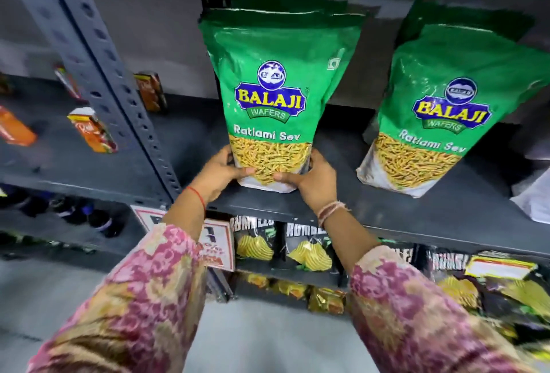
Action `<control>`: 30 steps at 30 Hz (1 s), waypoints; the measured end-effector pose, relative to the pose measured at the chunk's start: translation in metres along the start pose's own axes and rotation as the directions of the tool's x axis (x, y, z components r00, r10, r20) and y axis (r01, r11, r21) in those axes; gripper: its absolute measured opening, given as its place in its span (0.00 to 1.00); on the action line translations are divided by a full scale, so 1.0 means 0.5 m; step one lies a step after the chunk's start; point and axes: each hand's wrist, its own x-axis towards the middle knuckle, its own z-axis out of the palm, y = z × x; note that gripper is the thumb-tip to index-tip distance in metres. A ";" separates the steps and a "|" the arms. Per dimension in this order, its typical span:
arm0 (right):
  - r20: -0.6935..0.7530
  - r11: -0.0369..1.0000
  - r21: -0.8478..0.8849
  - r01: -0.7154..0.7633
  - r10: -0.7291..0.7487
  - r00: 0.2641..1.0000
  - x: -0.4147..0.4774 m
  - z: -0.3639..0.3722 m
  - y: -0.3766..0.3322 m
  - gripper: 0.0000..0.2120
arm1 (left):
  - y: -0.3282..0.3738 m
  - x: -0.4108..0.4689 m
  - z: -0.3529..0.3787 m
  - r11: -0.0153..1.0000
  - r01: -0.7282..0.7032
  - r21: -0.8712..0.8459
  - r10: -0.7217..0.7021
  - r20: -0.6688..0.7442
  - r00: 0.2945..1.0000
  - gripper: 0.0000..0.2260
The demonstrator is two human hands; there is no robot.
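A tall green Balaji Ratlami Sev bag (275,98) stands upright on the dark metal shelf (401,212), with more green bags of the same kind behind it. My left hand (221,171) grips its lower left corner, thumb across the front. My right hand (312,180) grips its lower right corner in the same way. A second stack of the same green bags (440,122) leans to the right of it on the same shelf.
A slotted grey upright post (110,81) divides this bay from the left one, where small orange cartons (95,131) stand. Black chip packets (306,244) fill the shelf below. A white bag (535,200) lies at the far right. A price sign (214,241) hangs under the shelf.
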 end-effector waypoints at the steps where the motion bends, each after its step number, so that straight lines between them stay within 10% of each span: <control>1: -0.007 1.000 -0.004 0.005 -0.005 1.000 -0.006 0.008 0.000 0.30 | -0.001 -0.004 -0.007 1.000 0.003 -0.001 -0.003 0.002 1.000 0.21; 13: 0.010 0.995 -0.100 -0.017 0.018 1.000 -0.027 0.031 0.010 0.30 | -0.041 -0.020 -0.027 0.997 0.076 -0.019 -0.076 0.011 0.997 0.25; 18: -0.069 0.996 -0.088 -0.032 0.026 0.997 -0.059 0.034 0.040 0.51 | -0.041 -0.038 -0.026 0.999 0.052 0.009 -0.052 0.035 0.998 0.28; 20: -0.122 0.988 -0.152 0.014 -0.033 0.992 -0.104 0.026 0.069 0.51 | -0.055 -0.081 -0.012 0.993 -0.053 0.101 0.068 -0.147 0.987 0.29; 23: -0.231 0.968 -0.239 0.074 -0.131 0.964 -0.167 -0.020 0.111 0.46 | -0.091 -0.182 0.064 0.891 -0.161 0.425 0.386 -0.520 0.762 0.19; 26: -0.426 0.981 -0.187 0.052 -0.128 0.896 -0.160 -0.114 0.127 0.48 | -0.081 -0.217 0.190 0.781 -0.342 0.522 0.533 -0.272 0.802 0.18; 30: -0.596 0.994 -0.109 0.018 -0.080 0.799 -0.079 -0.287 0.117 0.53 | -0.008 -0.115 0.344 0.911 -0.311 0.270 0.348 -0.100 0.932 0.25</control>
